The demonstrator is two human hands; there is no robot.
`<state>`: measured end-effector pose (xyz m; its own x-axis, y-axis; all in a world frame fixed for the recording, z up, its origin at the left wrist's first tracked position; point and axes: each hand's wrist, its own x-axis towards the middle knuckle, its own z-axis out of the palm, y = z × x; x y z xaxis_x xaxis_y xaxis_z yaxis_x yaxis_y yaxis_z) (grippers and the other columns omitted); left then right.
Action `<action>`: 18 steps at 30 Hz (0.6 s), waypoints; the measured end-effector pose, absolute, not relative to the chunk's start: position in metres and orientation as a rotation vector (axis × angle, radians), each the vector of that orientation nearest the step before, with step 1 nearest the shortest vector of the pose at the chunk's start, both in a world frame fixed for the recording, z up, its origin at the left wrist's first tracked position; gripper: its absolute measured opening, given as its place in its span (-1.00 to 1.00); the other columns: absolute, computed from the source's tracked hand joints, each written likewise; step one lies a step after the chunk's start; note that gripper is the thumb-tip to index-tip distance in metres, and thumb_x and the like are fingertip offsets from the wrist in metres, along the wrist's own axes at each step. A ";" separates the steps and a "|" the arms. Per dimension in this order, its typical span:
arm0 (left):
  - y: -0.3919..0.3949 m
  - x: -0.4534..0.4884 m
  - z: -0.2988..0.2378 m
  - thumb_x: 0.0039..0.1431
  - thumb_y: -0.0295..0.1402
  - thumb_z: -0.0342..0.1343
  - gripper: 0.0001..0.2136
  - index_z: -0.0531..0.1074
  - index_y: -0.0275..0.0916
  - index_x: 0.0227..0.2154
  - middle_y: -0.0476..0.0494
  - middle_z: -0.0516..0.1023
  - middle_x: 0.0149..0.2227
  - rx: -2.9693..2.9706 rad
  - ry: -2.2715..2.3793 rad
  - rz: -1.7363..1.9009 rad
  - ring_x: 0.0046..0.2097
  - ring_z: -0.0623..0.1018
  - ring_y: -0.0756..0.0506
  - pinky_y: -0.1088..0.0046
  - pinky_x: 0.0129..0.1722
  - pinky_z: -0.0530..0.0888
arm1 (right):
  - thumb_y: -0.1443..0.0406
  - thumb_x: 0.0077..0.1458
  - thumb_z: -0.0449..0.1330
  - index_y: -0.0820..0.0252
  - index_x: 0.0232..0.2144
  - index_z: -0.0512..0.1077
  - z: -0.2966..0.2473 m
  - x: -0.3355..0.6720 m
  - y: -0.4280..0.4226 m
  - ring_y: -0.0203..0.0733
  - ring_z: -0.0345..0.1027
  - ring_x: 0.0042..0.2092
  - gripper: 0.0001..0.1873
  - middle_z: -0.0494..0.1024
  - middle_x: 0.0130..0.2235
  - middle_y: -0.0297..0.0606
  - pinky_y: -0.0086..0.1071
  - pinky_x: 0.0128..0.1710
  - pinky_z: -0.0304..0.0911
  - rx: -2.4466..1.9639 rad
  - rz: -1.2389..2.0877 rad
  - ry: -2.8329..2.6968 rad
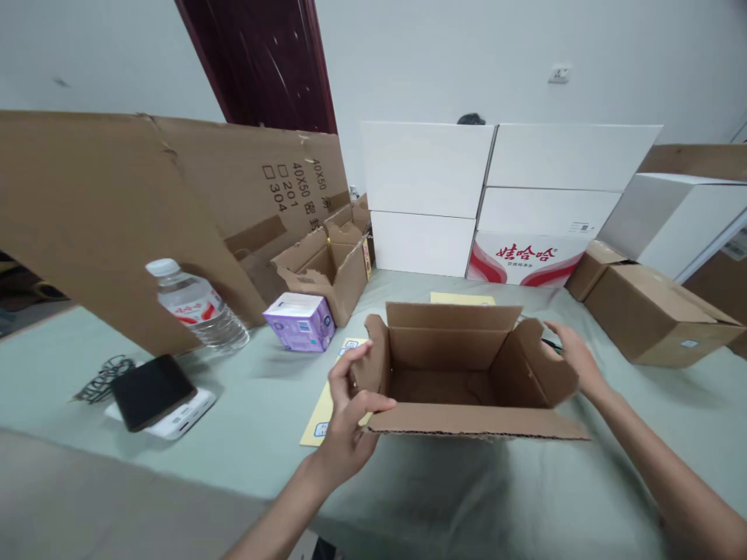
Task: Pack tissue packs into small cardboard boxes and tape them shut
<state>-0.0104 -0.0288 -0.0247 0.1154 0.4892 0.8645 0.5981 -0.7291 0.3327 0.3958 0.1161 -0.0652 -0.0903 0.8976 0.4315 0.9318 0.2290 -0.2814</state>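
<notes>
An open brown cardboard box [467, 420] is in front of me, its flaps folded outward and its visible inside bare. My left hand [350, 424] grips its left end, with the thumb over the front flap and the fingers behind the left flap. At the opposite end, my right hand [575, 358] is closed against the right flap, its fingertips partly hidden by the cardboard. A small dark green and black object [552, 346] shows between that flap and my right hand; its kind is unclear.
Left are a water bottle [198, 303], purple carton [300, 321], phone [152, 391] on a white device [180, 416], and another open box [324, 268]. Yellow sheets [318, 412] lie beside my left hand. White boxes [426, 171] stand behind; brown boxes [659, 311] stand right.
</notes>
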 end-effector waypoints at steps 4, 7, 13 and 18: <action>-0.030 -0.010 -0.036 0.25 -0.42 -0.01 -0.88 0.43 -0.14 -0.29 -0.19 -0.04 0.35 -2.402 -1.206 -1.658 0.35 0.13 -0.31 -0.02 0.25 0.27 | -0.01 0.30 -0.07 0.15 0.08 0.33 -0.031 0.388 0.080 -0.06 0.52 -0.09 -0.50 0.55 -0.01 -0.09 -0.25 -0.14 0.45 -1.578 0.255 -1.886; -0.033 -0.007 -0.036 0.28 -0.37 -0.01 -0.88 0.43 -0.15 -0.31 -0.11 -0.13 0.38 -2.399 -1.266 -1.686 0.37 0.09 -0.32 -0.02 0.28 0.22 | -0.07 0.27 -0.09 0.12 0.08 0.36 -0.003 0.371 0.049 -0.10 0.51 -0.26 -0.45 0.58 -0.24 -0.18 -0.25 -0.23 0.45 -1.434 0.627 -1.746; -0.040 -0.003 -0.035 0.31 -0.30 -0.01 -0.69 0.33 0.03 0.09 -0.13 -0.12 0.38 -2.431 -1.238 -1.876 0.39 0.07 -0.35 -0.04 0.25 0.27 | -0.05 -0.07 0.25 0.05 0.13 0.37 0.025 0.342 0.023 -0.01 0.45 -0.12 -0.29 0.58 -0.19 -0.20 -0.34 -0.26 0.41 -1.588 0.822 -1.612; -0.040 -0.012 -0.040 0.38 -0.31 -0.10 -0.65 0.24 0.02 0.18 -0.21 0.17 0.27 -2.354 -1.590 -2.275 0.29 0.26 -0.22 0.19 0.10 0.45 | 0.02 -0.27 0.29 0.03 -0.11 0.53 0.018 0.361 0.038 -0.09 0.42 -0.39 -0.41 0.56 -0.43 -0.25 -0.36 -0.45 0.34 -1.692 0.806 -1.480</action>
